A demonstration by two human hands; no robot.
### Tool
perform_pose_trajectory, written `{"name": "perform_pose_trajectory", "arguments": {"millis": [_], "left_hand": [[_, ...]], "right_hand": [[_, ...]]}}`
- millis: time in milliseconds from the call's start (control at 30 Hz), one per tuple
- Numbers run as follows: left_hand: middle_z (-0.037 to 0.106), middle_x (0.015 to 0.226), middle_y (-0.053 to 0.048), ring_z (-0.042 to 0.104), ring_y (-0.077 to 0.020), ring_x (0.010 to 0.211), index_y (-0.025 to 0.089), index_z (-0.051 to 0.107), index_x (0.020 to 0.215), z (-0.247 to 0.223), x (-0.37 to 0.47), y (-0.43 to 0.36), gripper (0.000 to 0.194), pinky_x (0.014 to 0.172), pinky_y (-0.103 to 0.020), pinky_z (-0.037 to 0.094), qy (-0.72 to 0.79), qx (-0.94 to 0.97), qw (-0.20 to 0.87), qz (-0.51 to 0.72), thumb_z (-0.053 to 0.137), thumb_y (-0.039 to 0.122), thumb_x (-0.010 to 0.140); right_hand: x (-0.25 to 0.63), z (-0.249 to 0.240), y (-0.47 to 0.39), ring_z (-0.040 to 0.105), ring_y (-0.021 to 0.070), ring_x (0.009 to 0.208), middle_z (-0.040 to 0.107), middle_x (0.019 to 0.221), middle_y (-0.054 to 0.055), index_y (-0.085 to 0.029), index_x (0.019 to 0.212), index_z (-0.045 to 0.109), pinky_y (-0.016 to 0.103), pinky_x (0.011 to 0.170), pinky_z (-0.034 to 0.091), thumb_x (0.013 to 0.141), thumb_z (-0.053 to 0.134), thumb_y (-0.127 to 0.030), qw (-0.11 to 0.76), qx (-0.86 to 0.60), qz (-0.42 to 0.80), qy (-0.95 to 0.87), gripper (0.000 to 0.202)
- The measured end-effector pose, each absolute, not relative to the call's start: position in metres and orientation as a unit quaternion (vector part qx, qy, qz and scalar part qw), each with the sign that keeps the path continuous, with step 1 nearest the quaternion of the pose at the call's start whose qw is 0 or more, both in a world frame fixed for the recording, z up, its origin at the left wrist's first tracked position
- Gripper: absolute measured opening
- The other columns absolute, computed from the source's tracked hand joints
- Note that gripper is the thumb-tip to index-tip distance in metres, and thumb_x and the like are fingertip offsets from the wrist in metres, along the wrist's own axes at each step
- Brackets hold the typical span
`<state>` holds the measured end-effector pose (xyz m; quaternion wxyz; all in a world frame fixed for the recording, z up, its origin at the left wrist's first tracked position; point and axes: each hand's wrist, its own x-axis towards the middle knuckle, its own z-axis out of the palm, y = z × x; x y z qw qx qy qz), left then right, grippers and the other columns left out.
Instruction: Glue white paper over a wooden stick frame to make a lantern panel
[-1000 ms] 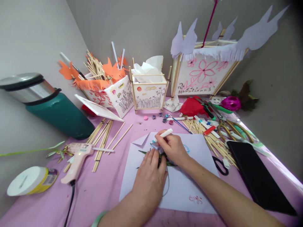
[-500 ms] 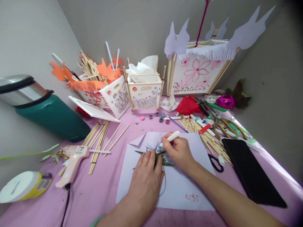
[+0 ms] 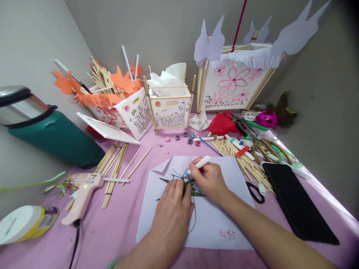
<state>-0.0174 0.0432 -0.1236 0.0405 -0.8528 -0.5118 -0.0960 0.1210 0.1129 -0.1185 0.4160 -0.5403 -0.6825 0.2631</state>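
A white sheet of paper [image 3: 165, 228] lies on the pink-covered table, its upper left corner folded. Pressed flat on it is my left hand [image 3: 174, 203], fingers stretched out over a dark green leafy sprig [image 3: 165, 180] whose thin stem curves down to the right of the hand. My right hand [image 3: 210, 181] grips a white marker [image 3: 202, 162], its blue tip down at the upper edge of the leaves. Thin blue lines show on the paper there. Much of the sprig is hidden under my left hand. A small red mark [image 3: 227, 234] sits at the sheet's lower right.
Left stand a teal bottle [image 3: 53, 130], a pink glue gun [image 3: 84, 198], a white-lidded tub [image 3: 28, 224] and bundled sticks [image 3: 114, 179]. Behind are decorated paper lanterns [image 3: 171, 112]. At right lie scissors [image 3: 259, 144], loose sticks [image 3: 252, 164] and a black phone [image 3: 297, 201].
The marker has shifted slightly left and down with my right hand along the top of the leaves. My left hand stays on the sprig. The view has shifted slightly.
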Motion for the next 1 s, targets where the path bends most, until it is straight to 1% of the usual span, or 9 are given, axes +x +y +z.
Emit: {"name": "perform_pose_trajectory", "arguments": {"millis": [200, 533, 833, 1000], "left_hand": [[0.059, 0.118, -0.016, 0.057, -0.03, 0.111, 0.011, 0.057, 0.123, -0.1243, -0.0186, 0.0433, 0.038, 0.092, -0.045, 0.053, -0.506, -0.856, 0.053, -0.087, 0.056, 0.019, 0.086], [0.06, 0.121, -0.018, 0.055, -0.0311, 0.116, 0.011, 0.056, 0.124, -0.129, -0.0214, 0.0403, 0.037, 0.098, -0.047, 0.048, -0.487, -0.864, 0.095, -0.084, 0.052, 0.019, 0.088], [0.061, 0.122, -0.019, 0.057, -0.0313, 0.115, 0.01, 0.054, 0.127, -0.1293, -0.0222, 0.0399, 0.04, 0.098, -0.047, 0.048, -0.483, -0.865, 0.114, -0.078, 0.048, 0.019, 0.089], [0.064, 0.119, -0.018, 0.059, -0.0302, 0.112, 0.005, 0.059, 0.117, -0.1287, -0.0199, 0.0389, 0.035, 0.096, -0.044, 0.05, -0.489, -0.857, 0.137, -0.083, 0.049, 0.02, 0.088]], "right_hand": [[0.1203, -0.118, 0.1127, 0.052, 0.0121, 0.054, 0.058, 0.061, 0.001, -0.019, 0.066, 0.056, 0.022, 0.054, 0.04, 0.087, 0.046, -0.034, 0.415, -0.536, 0.269, -0.684, 0.028], [0.1202, -0.1187, 0.1134, 0.053, 0.0122, 0.055, 0.058, 0.061, 0.0, -0.018, 0.068, 0.057, 0.022, 0.056, 0.04, 0.086, 0.047, -0.033, 0.416, -0.533, 0.261, -0.688, 0.026], [0.1206, -0.1194, 0.1124, 0.053, 0.0121, 0.054, 0.059, 0.063, 0.001, -0.018, 0.068, 0.057, 0.022, 0.054, 0.039, 0.086, 0.047, -0.034, 0.419, -0.531, 0.269, -0.685, 0.026], [0.1197, -0.1201, 0.1126, 0.053, 0.012, 0.054, 0.059, 0.062, 0.001, -0.018, 0.067, 0.057, 0.022, 0.053, 0.039, 0.087, 0.047, -0.033, 0.42, -0.533, 0.265, -0.685, 0.026]]}}
